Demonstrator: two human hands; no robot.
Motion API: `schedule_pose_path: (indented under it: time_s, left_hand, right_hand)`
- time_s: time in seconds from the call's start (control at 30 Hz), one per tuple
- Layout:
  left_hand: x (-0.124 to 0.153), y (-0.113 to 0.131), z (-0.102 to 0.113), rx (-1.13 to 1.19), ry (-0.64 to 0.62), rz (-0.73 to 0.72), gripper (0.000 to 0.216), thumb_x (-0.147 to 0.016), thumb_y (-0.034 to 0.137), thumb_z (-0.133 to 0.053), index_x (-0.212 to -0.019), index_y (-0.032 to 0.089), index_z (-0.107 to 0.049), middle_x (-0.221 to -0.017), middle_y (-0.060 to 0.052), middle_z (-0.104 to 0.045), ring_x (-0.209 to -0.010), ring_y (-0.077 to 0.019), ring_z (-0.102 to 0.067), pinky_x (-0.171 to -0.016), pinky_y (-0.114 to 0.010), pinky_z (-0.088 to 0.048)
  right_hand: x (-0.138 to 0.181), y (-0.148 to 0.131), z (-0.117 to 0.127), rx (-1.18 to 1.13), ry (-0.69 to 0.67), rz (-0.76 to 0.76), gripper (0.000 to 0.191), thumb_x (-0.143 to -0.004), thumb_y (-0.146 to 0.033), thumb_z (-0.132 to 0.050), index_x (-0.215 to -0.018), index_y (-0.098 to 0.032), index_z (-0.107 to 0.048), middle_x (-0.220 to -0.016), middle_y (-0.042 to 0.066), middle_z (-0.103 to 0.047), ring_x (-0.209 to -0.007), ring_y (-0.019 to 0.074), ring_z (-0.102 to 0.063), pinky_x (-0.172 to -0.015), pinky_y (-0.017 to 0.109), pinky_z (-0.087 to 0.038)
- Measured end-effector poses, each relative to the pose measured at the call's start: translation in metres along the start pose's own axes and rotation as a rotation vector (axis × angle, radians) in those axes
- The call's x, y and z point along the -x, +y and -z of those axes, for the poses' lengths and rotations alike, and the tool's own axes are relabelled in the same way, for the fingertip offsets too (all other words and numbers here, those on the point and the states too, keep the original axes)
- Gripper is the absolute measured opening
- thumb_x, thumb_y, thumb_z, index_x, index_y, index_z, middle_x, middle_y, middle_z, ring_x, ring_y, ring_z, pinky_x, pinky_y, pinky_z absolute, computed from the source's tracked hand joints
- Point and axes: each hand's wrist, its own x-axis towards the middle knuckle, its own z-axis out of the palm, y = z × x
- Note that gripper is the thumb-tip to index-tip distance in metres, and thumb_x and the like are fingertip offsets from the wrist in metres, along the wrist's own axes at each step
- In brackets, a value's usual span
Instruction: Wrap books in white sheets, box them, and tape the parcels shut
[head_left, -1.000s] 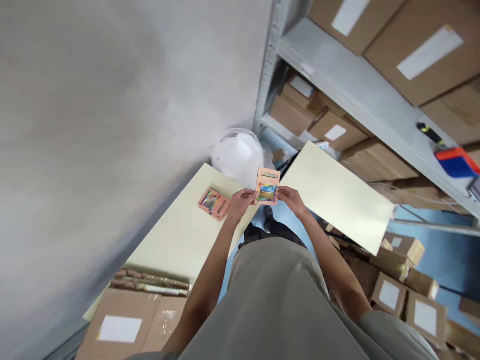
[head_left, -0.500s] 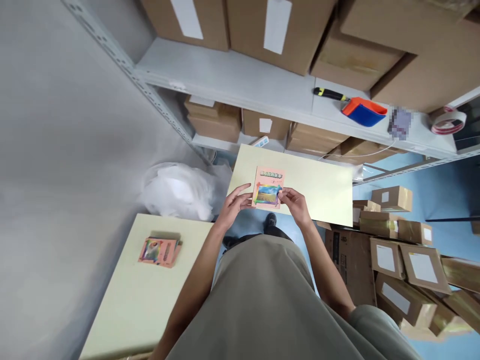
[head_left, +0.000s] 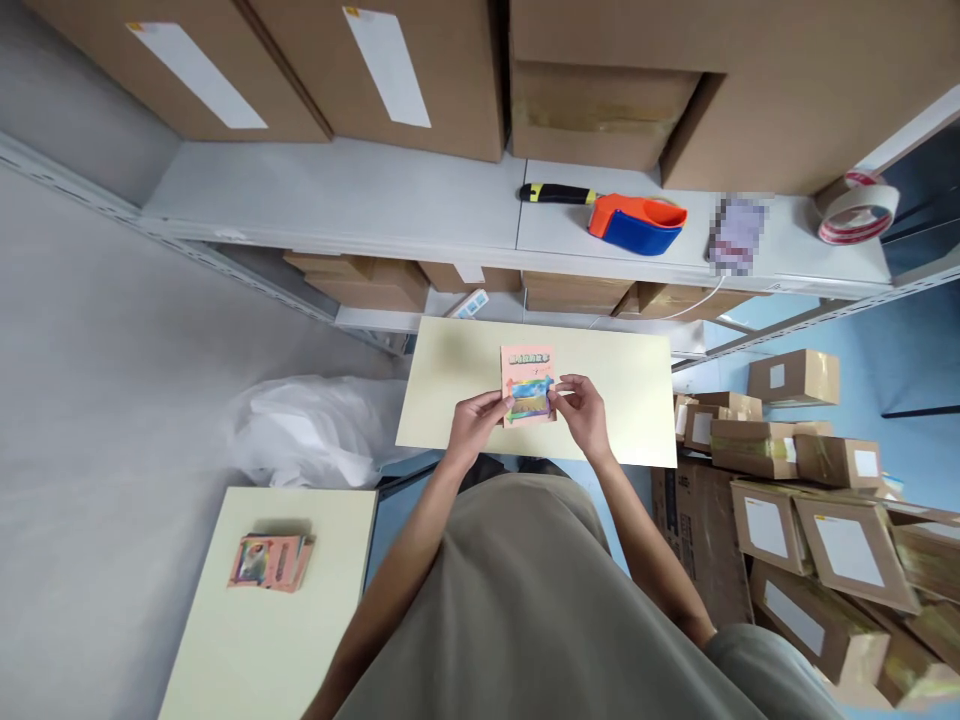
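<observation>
Head view: left hand [head_left: 472, 425] and right hand [head_left: 585, 412] pinch a booklet [head_left: 529, 387] between them by opposite side edges, long axis pointing away from the body, over a tabletop [head_left: 622, 390]; contact beneath is unclear. Leftward, a stack [head_left: 266, 562] lies on a side table [head_left: 255, 650]; beyond the tabletop, a shelf [head_left: 337, 190] bears boxes [head_left: 457, 90].

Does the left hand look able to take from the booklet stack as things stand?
Probably not while the left hand holds the pink booklet, though nothing visible blocks its way to the booklet stack.
</observation>
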Motion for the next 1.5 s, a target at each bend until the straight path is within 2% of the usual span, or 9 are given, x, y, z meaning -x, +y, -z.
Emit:
schedule_pose_path:
  time_s: [0.17,0.37,0.6,0.77,0.93,1.07,1.23,1.33,1.5]
  left_hand:
    - [0.001,0.011,-0.023,-0.107,0.042,-0.069,0.053,-0.08,0.061,-0.088,-0.112,0.02,-0.09,-0.101,-0.005,-0.087,-0.101,-0.0329,-0.082,-0.091,-0.044,-0.068]
    - [0.013,0.006,-0.048,-0.22,-0.123,-0.204,0.043,-0.081,0.05,-0.089,-0.12,0.031,-0.088,-0.138,-0.005,-0.08,-0.125,-0.0348,-0.077,-0.099,-0.049,-0.07]
    - [-0.002,-0.006,-0.009,-0.104,0.008,-0.139,0.067,-0.082,0.058,-0.091,-0.137,0.024,-0.079,-0.146,-0.014,-0.075,-0.125,-0.0326,-0.074,-0.101,-0.045,-0.065]
    - [-0.006,0.006,0.012,0.169,-0.18,0.04,0.062,-0.071,0.063,-0.098,-0.109,0.016,-0.086,-0.113,-0.014,-0.085,-0.104,-0.0294,-0.078,-0.094,-0.041,-0.063]
    - [-0.002,0.014,0.009,0.182,-0.159,0.012,0.056,-0.066,0.059,-0.102,-0.098,0.015,-0.089,-0.097,-0.01,-0.085,-0.094,-0.0268,-0.077,-0.09,-0.041,-0.063]
    - [-0.003,0.015,0.006,0.156,-0.137,-0.04,0.054,-0.068,0.058,-0.102,-0.1,0.016,-0.09,-0.099,-0.009,-0.085,-0.094,-0.0254,-0.077,-0.088,-0.038,-0.064]
    - [-0.011,0.014,-0.004,0.074,0.077,-0.109,0.058,-0.073,0.059,-0.097,-0.112,0.016,-0.09,-0.107,-0.01,-0.087,-0.101,-0.0287,-0.08,-0.092,-0.042,-0.066]
    - [-0.01,0.006,-0.02,-0.029,0.117,-0.126,0.052,-0.078,0.055,-0.093,-0.113,0.017,-0.09,-0.109,-0.009,-0.087,-0.101,-0.0289,-0.081,-0.092,-0.04,-0.067]
    - [0.002,-0.02,-0.046,-0.134,-0.059,-0.158,0.047,-0.084,0.045,-0.086,-0.124,0.022,-0.087,-0.133,-0.009,-0.083,-0.095,-0.0253,-0.082,-0.085,-0.04,-0.07]
  right_hand:
    - [0.003,-0.017,-0.007,0.217,0.029,0.115,0.038,-0.103,-0.058,-0.066,-0.121,-0.028,-0.078,-0.125,0.012,-0.081,-0.112,0.0317,-0.079,-0.098,0.047,-0.068]
    - [0.008,-0.018,-0.021,0.133,-0.046,-0.015,0.046,-0.097,-0.067,-0.072,-0.112,-0.025,-0.079,-0.093,0.005,-0.081,-0.084,0.0259,-0.078,-0.077,0.036,-0.067]
    - [-0.002,-0.016,-0.004,-0.165,-0.203,-0.082,0.052,-0.09,-0.07,-0.079,-0.105,-0.021,-0.081,-0.088,0.004,-0.079,-0.079,0.0226,-0.072,-0.069,0.032,-0.06]
    - [0.0,-0.026,-0.004,-0.377,-0.34,-0.21,0.057,-0.08,-0.069,-0.091,-0.109,-0.021,-0.083,-0.087,0.003,-0.081,-0.073,0.0189,-0.07,-0.063,0.029,-0.057]
    - [0.0,-0.031,-0.001,-0.362,-0.343,-0.181,0.057,-0.079,-0.067,-0.093,-0.109,-0.02,-0.084,-0.083,0.001,-0.079,-0.066,0.0157,-0.065,-0.056,0.026,-0.051]
    - [-0.001,-0.029,0.003,-0.279,-0.316,-0.139,0.061,-0.084,-0.073,-0.086,-0.112,-0.019,-0.084,-0.086,0.004,-0.082,-0.073,0.0203,-0.073,-0.062,0.031,-0.06]
    - [0.002,-0.017,-0.003,0.004,0.018,-0.018,0.061,-0.09,-0.075,-0.079,-0.124,-0.024,-0.083,-0.127,0.012,-0.084,-0.119,0.0336,-0.08,-0.094,0.043,-0.07]
    - [0.008,-0.01,-0.015,-0.023,-0.059,-0.036,0.063,-0.091,-0.074,-0.078,-0.13,-0.024,-0.081,-0.138,0.013,-0.081,-0.129,0.0362,-0.078,-0.105,0.048,-0.068]
    - [0.015,0.001,-0.022,-0.026,-0.153,-0.032,0.055,-0.092,-0.071,-0.079,-0.122,-0.026,-0.083,-0.121,0.006,-0.086,-0.108,0.0326,-0.084,-0.096,0.045,-0.071]
